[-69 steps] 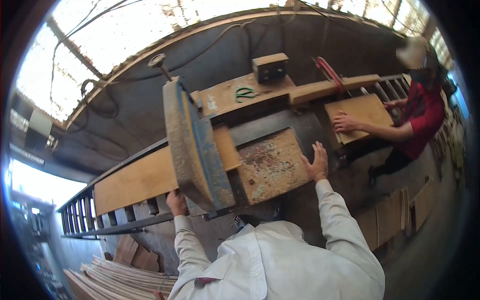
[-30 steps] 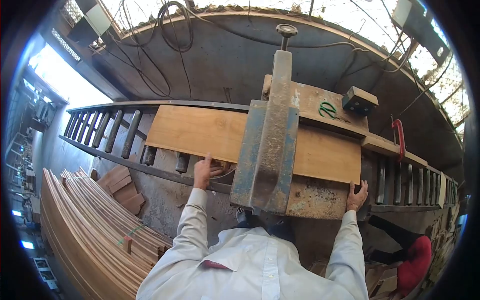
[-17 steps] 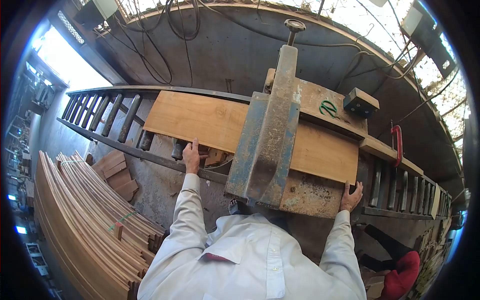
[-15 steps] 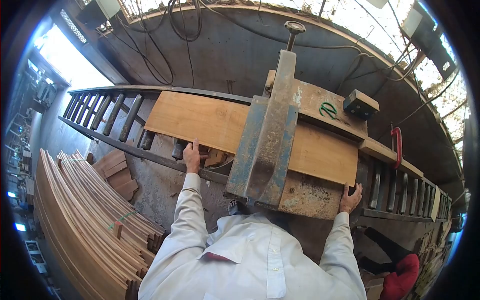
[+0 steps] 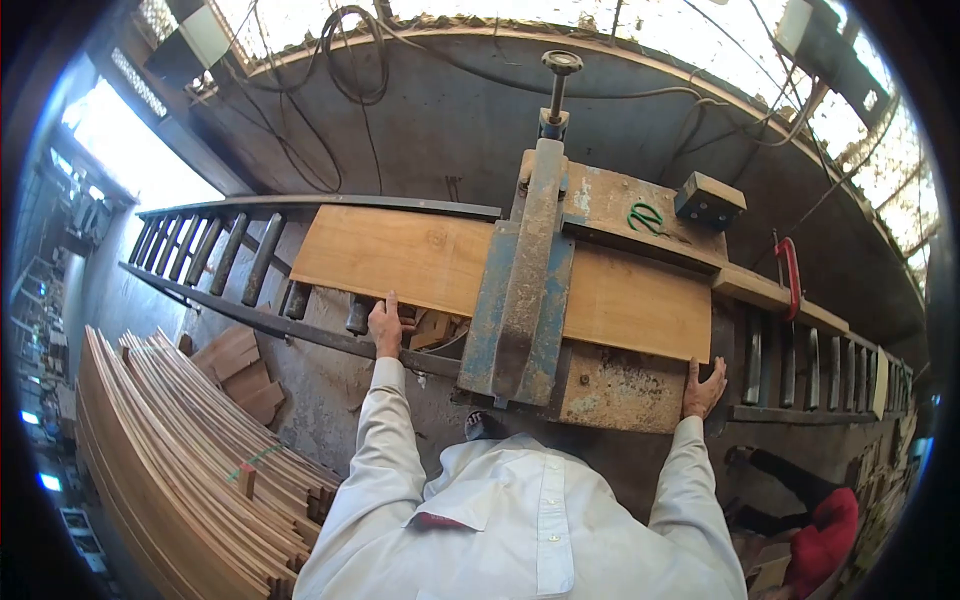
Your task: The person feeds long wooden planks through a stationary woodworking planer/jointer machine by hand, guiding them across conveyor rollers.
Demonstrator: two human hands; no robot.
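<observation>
A wide, flat wooden board [image 5: 400,256] lies across the machine bed and the left rollers, its middle hidden under a blue, dusty machine head [image 5: 520,310]. My left hand [image 5: 388,326] rests at the board's near edge, left of the head, fingers apart, with the thumb pointing right. At the near right corner of the board, my right hand [image 5: 704,388] touches the edge with its fingers spread. Beneath that end of the board is a worn, stained metal table [image 5: 620,395].
Roller conveyors [image 5: 235,260] extend both ways. A red clamp [image 5: 792,278] holds a wooden fence [image 5: 780,300]. Green loops [image 5: 645,217] lie behind the board. Long wooden strips [image 5: 190,450] are stacked at lower left. A person in red [image 5: 825,540] is at lower right.
The camera view has shifted slightly. My right hand's fingers are spread wider at the board's corner. My left hand remains at the near edge.
</observation>
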